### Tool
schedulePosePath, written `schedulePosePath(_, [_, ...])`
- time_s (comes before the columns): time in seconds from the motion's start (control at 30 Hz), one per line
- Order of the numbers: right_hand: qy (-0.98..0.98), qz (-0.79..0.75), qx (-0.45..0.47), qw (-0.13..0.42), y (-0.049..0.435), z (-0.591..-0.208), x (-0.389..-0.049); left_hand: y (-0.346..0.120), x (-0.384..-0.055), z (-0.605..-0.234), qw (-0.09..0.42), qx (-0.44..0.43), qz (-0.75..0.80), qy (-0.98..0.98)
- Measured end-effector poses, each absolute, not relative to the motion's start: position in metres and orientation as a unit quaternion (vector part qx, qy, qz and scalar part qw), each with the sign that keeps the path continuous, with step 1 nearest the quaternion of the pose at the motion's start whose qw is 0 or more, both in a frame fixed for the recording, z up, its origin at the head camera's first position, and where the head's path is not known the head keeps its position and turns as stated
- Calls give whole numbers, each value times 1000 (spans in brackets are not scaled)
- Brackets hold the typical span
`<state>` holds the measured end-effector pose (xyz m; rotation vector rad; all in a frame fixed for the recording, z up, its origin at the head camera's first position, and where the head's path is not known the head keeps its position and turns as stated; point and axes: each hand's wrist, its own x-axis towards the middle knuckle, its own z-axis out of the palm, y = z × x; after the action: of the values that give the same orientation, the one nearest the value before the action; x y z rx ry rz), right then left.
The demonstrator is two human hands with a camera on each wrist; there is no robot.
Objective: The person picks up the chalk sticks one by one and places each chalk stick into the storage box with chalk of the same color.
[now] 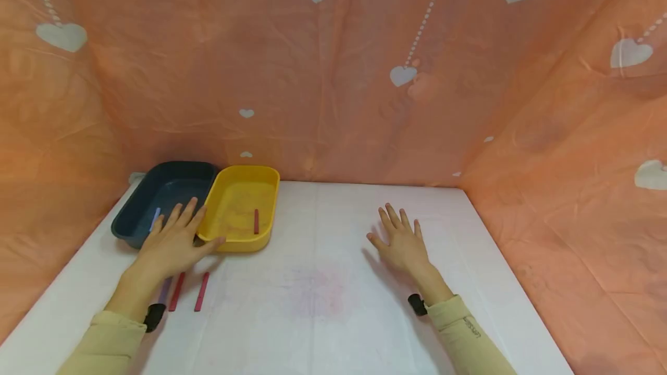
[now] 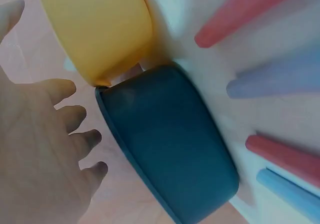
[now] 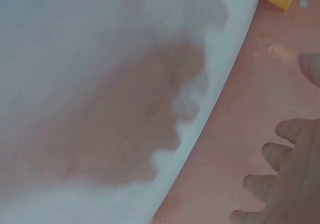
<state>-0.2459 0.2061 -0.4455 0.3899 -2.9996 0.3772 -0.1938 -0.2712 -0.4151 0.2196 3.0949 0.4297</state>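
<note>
My left hand hovers with spread fingers over the near side of a dark blue bin and a yellow bin, holding nothing. A lilac chalk stick lies in the dark bin, a red one in the yellow bin. Below that hand on the table are a purple chalk stick, a red chalk stick and a pink one. In the left wrist view a blue chalk stick also shows. Over the table's right half, my right hand is spread and holds nothing.
A white table carries pink and purple smudges near its middle. An orange sheet with white hearts hangs behind and along both sides. The two bins stand side by side at the back left.
</note>
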Motion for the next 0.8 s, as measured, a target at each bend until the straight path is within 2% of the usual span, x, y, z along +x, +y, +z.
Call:
schedulePosePath(0.3, [-974, 144, 159, 69, 172, -444, -247, -283, -179, -415, -31, 89, 146, 985])
schedulePosePath(0.53, [-967, 151, 187, 79, 137, -444, -250, -294, -164, -413, -64, 71, 135, 986])
schedulePosePath(0.67, [-963, 151, 204, 87, 117, -440, -254, -301, -157, -412, -100, 61, 127, 985])
schedulePosePath(0.8, [-959, 153, 222, 91, 96, -437, -257, -310, -150, -415, -160, 70, 124, 977])
